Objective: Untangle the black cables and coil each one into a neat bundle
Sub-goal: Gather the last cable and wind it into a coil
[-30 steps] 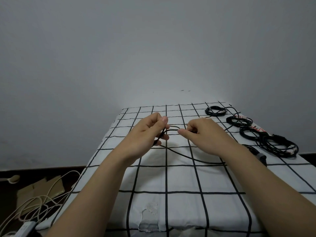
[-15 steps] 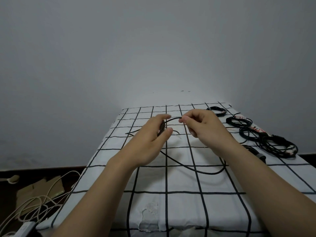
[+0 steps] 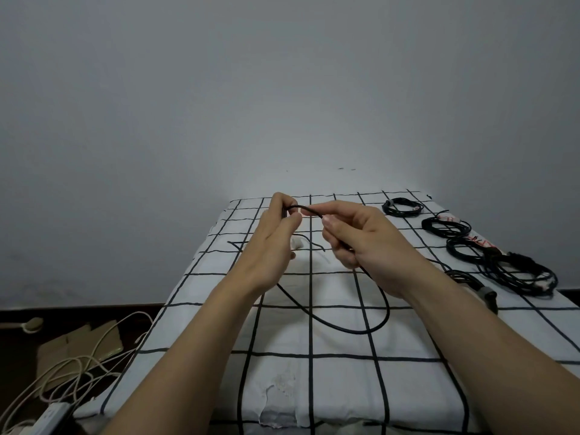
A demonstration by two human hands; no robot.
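A thin black cable (image 3: 348, 328) hangs in a loop below both hands onto the checked tablecloth (image 3: 314, 387). My left hand (image 3: 273, 243) pinches the cable near its end at the fingertips. My right hand (image 3: 364, 243) grips the same cable a short way along, so a short span runs between the two hands above the table. A loose black end (image 3: 233, 243) lies on the cloth to the left of my left hand. Along the right side lie coiled black cable bundles (image 3: 402, 207), (image 3: 445, 226) and a larger heap (image 3: 514, 268).
Another black cable with a grey plug (image 3: 485, 291) lies by my right forearm. A small white object (image 3: 296, 244) sits between my hands on the cloth. On the floor at left are white cables (image 3: 72, 365), cardboard (image 3: 78, 346) and a power strip (image 3: 51, 417). A grey wall rises behind the table.
Both hands have risen and moved toward the far edge of the table, lifting the cable. The hanging loop below them has grown larger and rounder.
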